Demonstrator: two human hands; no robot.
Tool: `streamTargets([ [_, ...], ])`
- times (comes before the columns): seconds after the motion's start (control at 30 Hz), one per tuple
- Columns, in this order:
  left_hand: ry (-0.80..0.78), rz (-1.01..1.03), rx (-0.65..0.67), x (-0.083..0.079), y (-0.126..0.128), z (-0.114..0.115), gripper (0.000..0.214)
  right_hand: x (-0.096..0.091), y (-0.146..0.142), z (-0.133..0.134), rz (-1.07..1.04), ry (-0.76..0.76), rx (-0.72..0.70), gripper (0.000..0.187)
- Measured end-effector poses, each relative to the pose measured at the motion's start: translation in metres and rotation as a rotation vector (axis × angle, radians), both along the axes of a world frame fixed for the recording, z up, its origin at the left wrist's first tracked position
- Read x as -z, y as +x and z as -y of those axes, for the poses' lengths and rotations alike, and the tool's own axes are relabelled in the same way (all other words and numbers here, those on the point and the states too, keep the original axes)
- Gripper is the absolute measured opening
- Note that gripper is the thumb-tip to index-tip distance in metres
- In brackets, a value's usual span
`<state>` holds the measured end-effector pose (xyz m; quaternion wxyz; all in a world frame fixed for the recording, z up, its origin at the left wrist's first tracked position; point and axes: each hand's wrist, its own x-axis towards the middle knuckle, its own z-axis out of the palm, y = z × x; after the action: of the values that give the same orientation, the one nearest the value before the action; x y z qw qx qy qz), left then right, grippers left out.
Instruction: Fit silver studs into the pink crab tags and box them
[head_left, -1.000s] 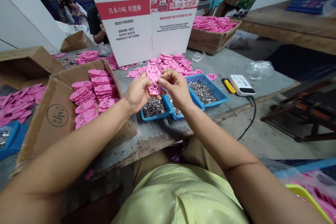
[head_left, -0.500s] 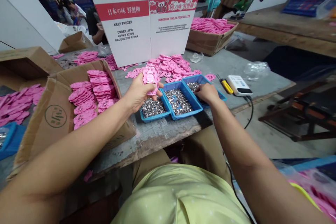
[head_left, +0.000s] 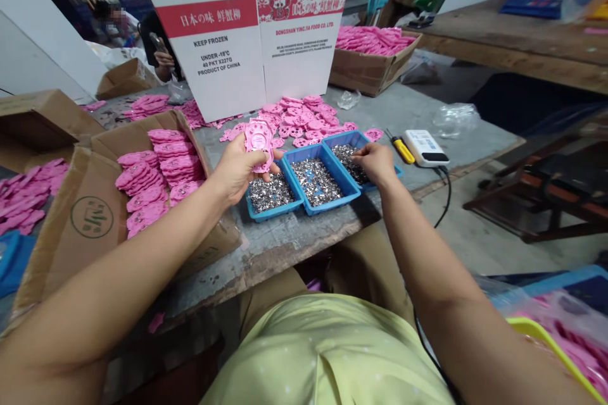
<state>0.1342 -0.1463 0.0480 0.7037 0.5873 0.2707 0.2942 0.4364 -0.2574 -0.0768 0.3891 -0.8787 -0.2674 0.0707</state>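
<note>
A pink plastic piece with cut-out holes [head_left: 259, 141] is gripped between the thumb and fingers of my left hand [head_left: 237, 168], raised over the left blue tray [head_left: 273, 216]. My right hand [head_left: 375, 163] is above the right blue tray [head_left: 346, 137], its thumb and fingertips pinched together; whatever they hold is too small to make out. Between these stands the middle blue tray [head_left: 332, 204]. All three trays hold many small shiny metal parts [head_left: 316, 180]. Behind them lies a loose heap of similar pink pieces [head_left: 304, 119].
An open carton [head_left: 95, 202] with stacked pink pieces [head_left: 178, 158] stands at left. A tall white carton [head_left: 213, 82] rises behind the heap. Another box of pink pieces [head_left: 375, 73] is at back right. A yellow-handled screwdriver [head_left: 403, 149] and a corded white device [head_left: 426, 147] lie right. A co-worker's hand [head_left: 164, 63] shows behind.
My right hand has lifted slightly from the metal parts in the right tray, fingertips now pinched. My left hand still holds the pink piece. The whole view has shifted a little.
</note>
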Motion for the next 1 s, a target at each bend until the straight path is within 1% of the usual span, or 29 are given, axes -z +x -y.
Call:
streamTargets([
  [0.17, 0.009, -0.015, -0.009, -0.0012, 0.0003, 0.0006, 0.048, -0.0002, 0.0006, 0.0008, -0.042, 0.075, 0.018, 0.015],
  [0.3, 0.0, -0.018, -0.017, -0.0008, 0.0002, 0.0007, 0.049, 0.0005, 0.0021, 0.0011, -0.073, 0.137, -0.013, 0.012],
  [0.43, 0.001, -0.021, -0.022, 0.0001, 0.0, -0.0002, 0.053, 0.0025, 0.0026, 0.0, -0.105, 0.147, -0.05, 0.007],
  [0.5, 0.005, -0.021, -0.02, 0.0005, -0.0001, -0.0008, 0.053, 0.004, 0.0028, -0.0008, -0.121, 0.156, -0.058, 0.008],
  [0.6, 0.012, -0.021, -0.014, 0.0011, -0.0001, -0.0012, 0.052, 0.0054, 0.0032, -0.0017, -0.129, 0.177, -0.039, 0.011],
  [0.73, 0.021, -0.029, -0.015, 0.0013, -0.0001, -0.001, 0.05, 0.0054, 0.0029, -0.0015, -0.139, 0.174, -0.032, 0.008],
  [1.0, 0.001, -0.006, -0.009, 0.0018, -0.0007, -0.0012, 0.05, 0.0041, -0.0003, -0.0008, -0.172, 0.196, -0.068, 0.018],
])
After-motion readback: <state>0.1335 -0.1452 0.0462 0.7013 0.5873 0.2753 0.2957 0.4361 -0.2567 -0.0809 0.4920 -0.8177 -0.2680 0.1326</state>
